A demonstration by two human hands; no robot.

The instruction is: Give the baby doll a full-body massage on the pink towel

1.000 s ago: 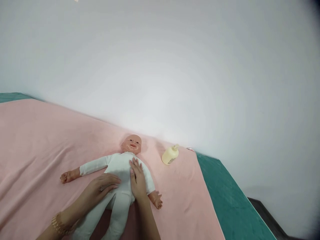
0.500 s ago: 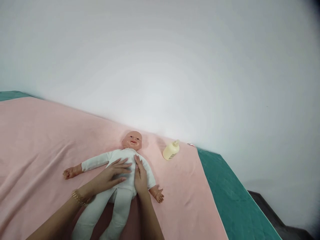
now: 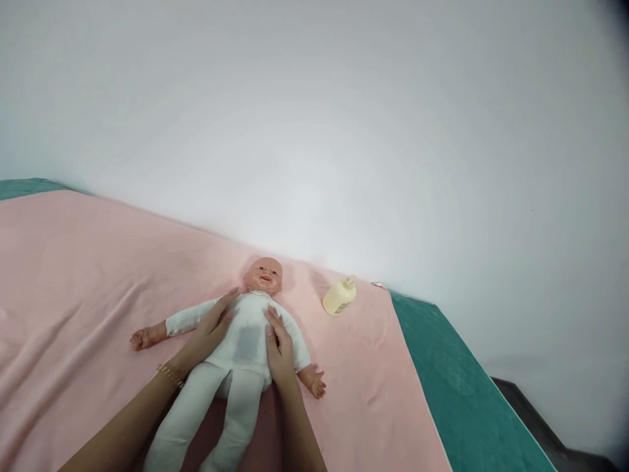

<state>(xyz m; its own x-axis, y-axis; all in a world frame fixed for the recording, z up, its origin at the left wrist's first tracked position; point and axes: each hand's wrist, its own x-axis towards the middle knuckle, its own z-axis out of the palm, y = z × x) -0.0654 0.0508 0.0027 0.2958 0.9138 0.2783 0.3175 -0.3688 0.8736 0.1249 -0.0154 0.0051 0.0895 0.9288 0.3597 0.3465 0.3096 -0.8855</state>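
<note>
A baby doll with a bald plastic head and white cloth body lies on its back on a pink cloth, arms spread to both sides. My left hand, with a gold bracelet at the wrist, rests along the doll's side and shoulder at the left, fingers apart. Against the other side of the chest lies my right hand, its fingers somewhat spread. Between the hands a grey rectangular patch shows on the doll's chest. Neither hand grips anything.
A pale yellow pump bottle stands on the pink cloth, right of the doll's head. Green fabric shows beyond the cloth at the right. Behind rises a white wall. Something dark lies at the lower right.
My left hand has moved from the middle of the doll's chest to its left side and up toward the shoulder, uncovering the grey patch. My right hand stays nearly in place.
</note>
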